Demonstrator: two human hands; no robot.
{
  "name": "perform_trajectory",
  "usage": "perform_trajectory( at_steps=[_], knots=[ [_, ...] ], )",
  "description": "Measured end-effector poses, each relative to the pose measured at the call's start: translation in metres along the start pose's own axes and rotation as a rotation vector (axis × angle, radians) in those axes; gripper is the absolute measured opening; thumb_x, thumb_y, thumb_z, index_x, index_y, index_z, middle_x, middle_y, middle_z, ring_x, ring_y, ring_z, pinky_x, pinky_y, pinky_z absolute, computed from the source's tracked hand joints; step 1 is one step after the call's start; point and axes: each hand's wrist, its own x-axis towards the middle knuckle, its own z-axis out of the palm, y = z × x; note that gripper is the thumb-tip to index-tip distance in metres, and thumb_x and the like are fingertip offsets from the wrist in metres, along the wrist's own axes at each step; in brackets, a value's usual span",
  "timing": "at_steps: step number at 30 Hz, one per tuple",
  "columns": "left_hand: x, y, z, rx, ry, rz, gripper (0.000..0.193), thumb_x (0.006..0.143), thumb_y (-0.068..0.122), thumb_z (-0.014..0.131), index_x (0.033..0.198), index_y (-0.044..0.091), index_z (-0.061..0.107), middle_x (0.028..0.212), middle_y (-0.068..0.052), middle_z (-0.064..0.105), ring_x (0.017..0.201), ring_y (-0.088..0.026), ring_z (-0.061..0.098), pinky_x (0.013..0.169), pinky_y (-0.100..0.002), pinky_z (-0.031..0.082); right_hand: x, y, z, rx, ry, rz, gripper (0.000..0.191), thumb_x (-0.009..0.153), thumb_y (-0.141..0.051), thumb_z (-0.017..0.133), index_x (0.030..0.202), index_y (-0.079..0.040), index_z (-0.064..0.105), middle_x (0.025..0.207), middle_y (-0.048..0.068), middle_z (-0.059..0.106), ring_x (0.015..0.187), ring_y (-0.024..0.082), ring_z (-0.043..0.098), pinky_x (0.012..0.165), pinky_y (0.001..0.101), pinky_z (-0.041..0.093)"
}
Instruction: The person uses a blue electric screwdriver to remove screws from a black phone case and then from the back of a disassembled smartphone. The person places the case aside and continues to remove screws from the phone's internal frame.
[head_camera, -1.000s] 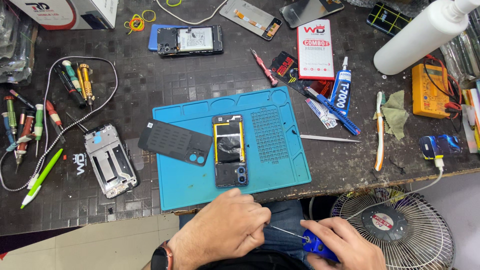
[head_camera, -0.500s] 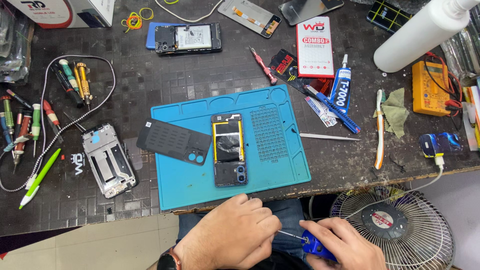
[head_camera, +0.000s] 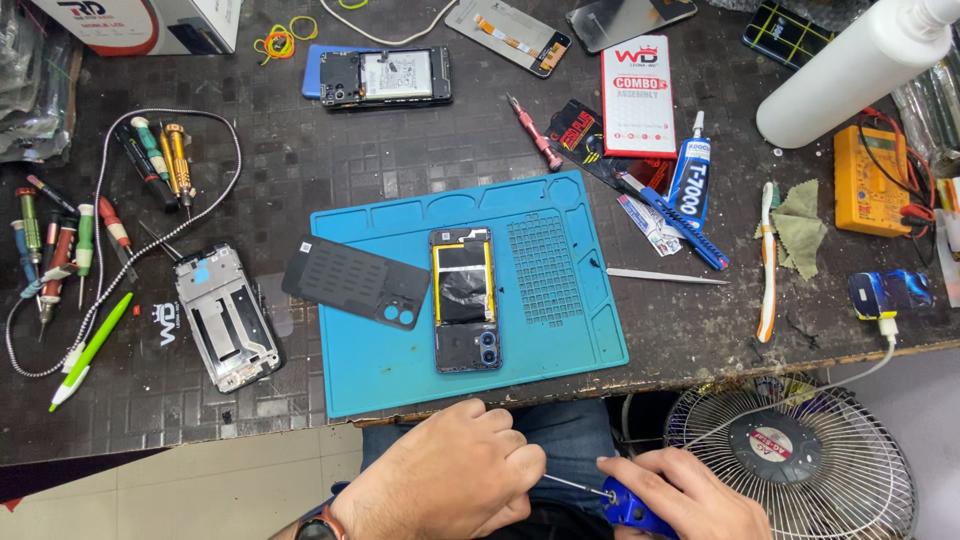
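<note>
Below the bench edge, the right hand (head_camera: 690, 495) grips a blue-handled screwdriver (head_camera: 628, 508) while the left hand (head_camera: 455, 480) pinches its thin shaft, apparently fitting the bit, which must seat straight before reaching the opened phone (head_camera: 465, 300).

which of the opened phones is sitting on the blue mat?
The yellow-edged opened phone, upright at the middle of the blue mat. The other opened phone lies sideways on the bare bench near the far edge.
</note>
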Motion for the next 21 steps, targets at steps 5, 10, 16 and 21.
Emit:
perform_trajectory(
  at_steps=[5,10,16,21],
  knots=[
    [-0.012,-0.014,-0.027,0.092,0.209,-0.046,0.02,0.083,0.025,0.073,0.081,0.011,0.058,0.075,-0.005,0.061,0.078,-0.026,0.06,0.072,-0.041,0.047,-0.003,0.014,-0.007,-0.02,0.112,-0.101,0.061,0.068,-0.03,0.09,0.125,-0.02,0.072,0.104,-0.001,0.073,0.09,0.011,0.074,0.076,0.0255,0.059],
    [-0.032,-0.036,-0.054,0.188,0.452,-0.252,0.024,0.085,0.019,0.071,0.107,0.012,0.069,0.077,-0.001,0.062,0.077,-0.022,0.061,0.067,-0.039,0.047,-0.012,0.01,-0.005,-0.019,0.306,0.137,0.059,0.061,-0.025,0.09,0.12,-0.025,0.079,0.098,-0.002,0.074,0.094,0.011,0.073,0.08,0.0241,0.061],
    [-0.028,-0.047,-0.058,0.419,0.822,-0.803,0.046,0.093,0.026,0.071,0.137,0.013,0.068,0.108,-0.008,0.064,0.1,-0.027,0.059,0.084,-0.042,0.048,0.001,-0.001,-0.01,0.004,0.228,0.114,0.067,0.052,-0.02,0.092,0.117,-0.021,0.076,0.09,0.003,0.073,0.081,0.015,0.073,0.069,0.0275,0.062],
    [0.011,-0.041,-0.035,0.294,0.934,-1.126,0.089,0.086,0.047,0.076,0.144,-0.01,0.041,0.132,-0.023,0.05,0.12,-0.039,0.048,0.096,-0.051,0.044,0.01,-0.003,-0.012,0.035,0.183,0.114,0.068,0.054,-0.017,0.089,0.121,-0.022,0.075,0.098,0.003,0.073,0.088,0.014,0.073,0.073,0.0273,0.062]
  ],
)
